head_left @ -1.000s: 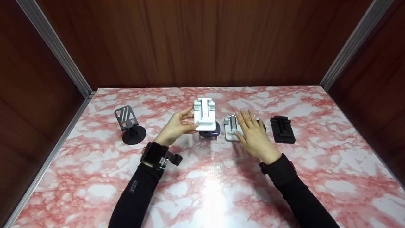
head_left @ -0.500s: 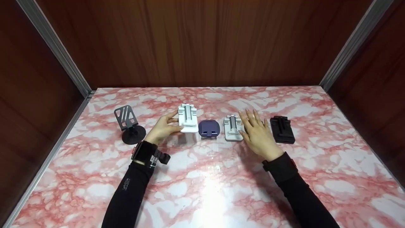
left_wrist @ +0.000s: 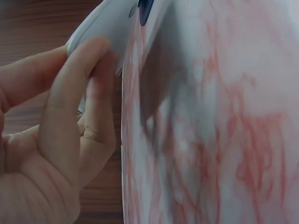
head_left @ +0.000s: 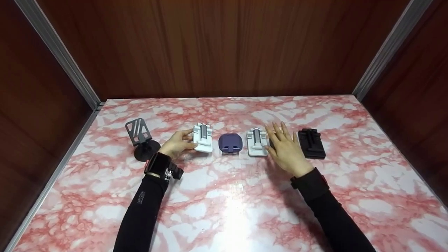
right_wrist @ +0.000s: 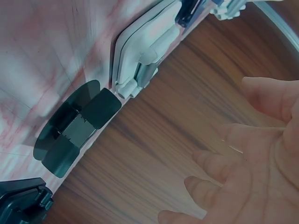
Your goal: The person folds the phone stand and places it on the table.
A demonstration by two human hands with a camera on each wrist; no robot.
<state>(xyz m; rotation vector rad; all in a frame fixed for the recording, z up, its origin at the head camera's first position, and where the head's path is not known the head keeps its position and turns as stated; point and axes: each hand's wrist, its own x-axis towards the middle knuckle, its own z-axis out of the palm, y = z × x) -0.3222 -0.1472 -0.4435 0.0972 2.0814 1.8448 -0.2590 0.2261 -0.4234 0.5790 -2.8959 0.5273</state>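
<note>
My left hand [head_left: 178, 144] pinches a white folding phone stand [head_left: 203, 138] by its left edge, thumb in front and fingers behind. In the left wrist view the stand's pale underside [left_wrist: 110, 30] is off the marbled table, with a shadow under it. My right hand [head_left: 286, 150] is spread, palm down, above the table and holds nothing. Beneath it is a dark stand with a round base [right_wrist: 77, 130], mostly hidden in the head view. Another white phone stand [head_left: 257, 142] lies just left of the right hand, and a black folded one [head_left: 311, 143] to its right.
A purple rounded folded stand [head_left: 230, 143] lies between the two white ones. At the far left a dark grey stand [head_left: 143, 138] stands unfolded on its round base. Brown wood-grain panels [head_left: 224, 49] enclose the back and sides of the marbled table [head_left: 210, 210].
My left hand has carried the white phone stand leftward and down from over the purple stand, which now shows fully. The right hand has shifted slightly right, uncovering the other white stand.
</note>
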